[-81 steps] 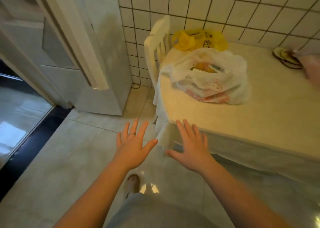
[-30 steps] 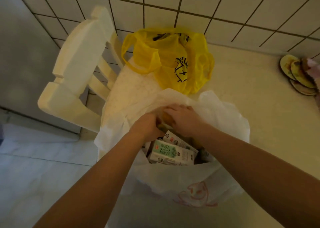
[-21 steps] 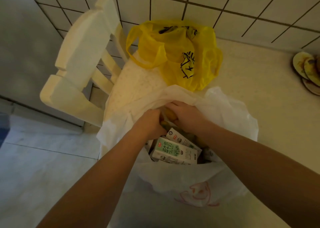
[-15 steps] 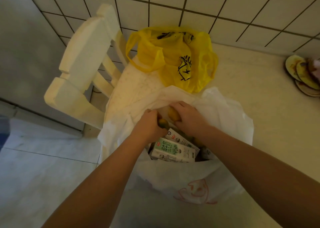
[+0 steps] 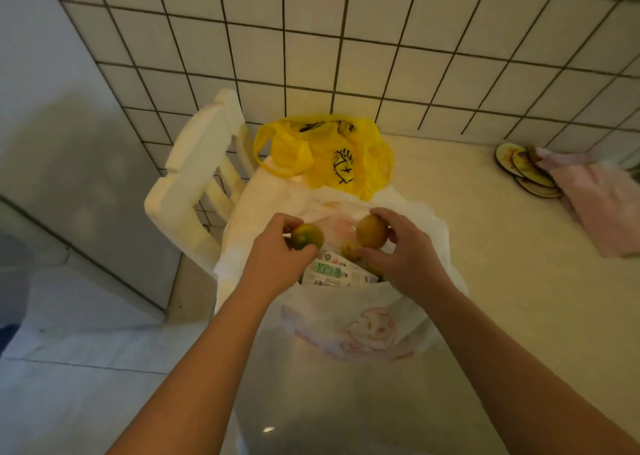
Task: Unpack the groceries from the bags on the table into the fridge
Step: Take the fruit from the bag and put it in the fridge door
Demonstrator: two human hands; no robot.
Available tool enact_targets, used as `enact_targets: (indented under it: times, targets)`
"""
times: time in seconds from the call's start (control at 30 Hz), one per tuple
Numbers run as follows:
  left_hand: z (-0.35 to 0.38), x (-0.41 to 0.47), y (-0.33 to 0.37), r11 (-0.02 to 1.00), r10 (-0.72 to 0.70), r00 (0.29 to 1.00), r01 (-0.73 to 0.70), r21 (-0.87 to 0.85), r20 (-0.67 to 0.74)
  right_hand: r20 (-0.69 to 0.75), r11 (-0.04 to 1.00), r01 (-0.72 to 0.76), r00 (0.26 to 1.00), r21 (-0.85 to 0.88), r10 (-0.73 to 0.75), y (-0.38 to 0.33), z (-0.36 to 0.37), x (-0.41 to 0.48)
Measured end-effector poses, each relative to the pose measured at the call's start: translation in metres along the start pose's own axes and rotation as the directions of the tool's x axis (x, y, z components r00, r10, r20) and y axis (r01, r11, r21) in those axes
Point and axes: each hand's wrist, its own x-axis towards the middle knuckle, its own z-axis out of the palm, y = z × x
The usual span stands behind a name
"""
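Left hand point(image 5: 273, 267) and right hand point(image 5: 412, 260) have lifted two fruits point(image 5: 306, 236) point(image 5: 371, 231).

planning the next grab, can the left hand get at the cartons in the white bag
Reach yes, grasp probably not: the cartons lie exposed in the white bag beside the left hand, but it grips a greenish fruit.

- Only two bare human arms to go on here.
- The bare left hand point(image 5: 277, 264) is plain skin from wrist to fingertips.
- Same deal for the bare right hand point(image 5: 408, 257), with the knuckles showing faintly on the back.
- The slim, smooth-looking left forearm point(image 5: 194, 368) is uncovered right down to the bottom edge of the view.
- The right forearm point(image 5: 502, 361) is uncovered too.
- Any sleeve sits outside the view, so I can't tell what's worn.
- The fingernails are too blurry to make out.
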Motion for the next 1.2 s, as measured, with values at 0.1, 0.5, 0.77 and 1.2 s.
enact_targets:
  times: [0.1, 0.5, 0.77, 1.2]
  targets:
    - [-0.004, -0.031, 0.010, 0.996, 0.035, 0.999, -0.037, -0.081, -0.031, -0.058, 0.998, -0.013, 0.998, 0.067, 0.017, -0.013, -0.011, -0.036]
    - [-0.006, -0.171, 0.023, 0.946, 0.016, 1.000, -0.019, -0.325, -0.012, -0.171, 0.969, -0.031, 0.983, 0.246, 0.075, -0.034, -0.027, -0.198]
    - [-0.025, -0.296, -0.014, 0.936, -0.099, 0.995, 0.086, -0.341, -0.022, -0.103, 0.947, -0.054, 0.991, 0.316, 0.091, -0.054, 0.008, -0.314]
    - [-0.149, -0.415, -0.081, 0.929, -0.225, 0.944, 0.133, -0.346, -0.240, 0.119, 0.915, 0.008, 0.991, 0.403, -0.062, -0.159, 0.103, -0.385]
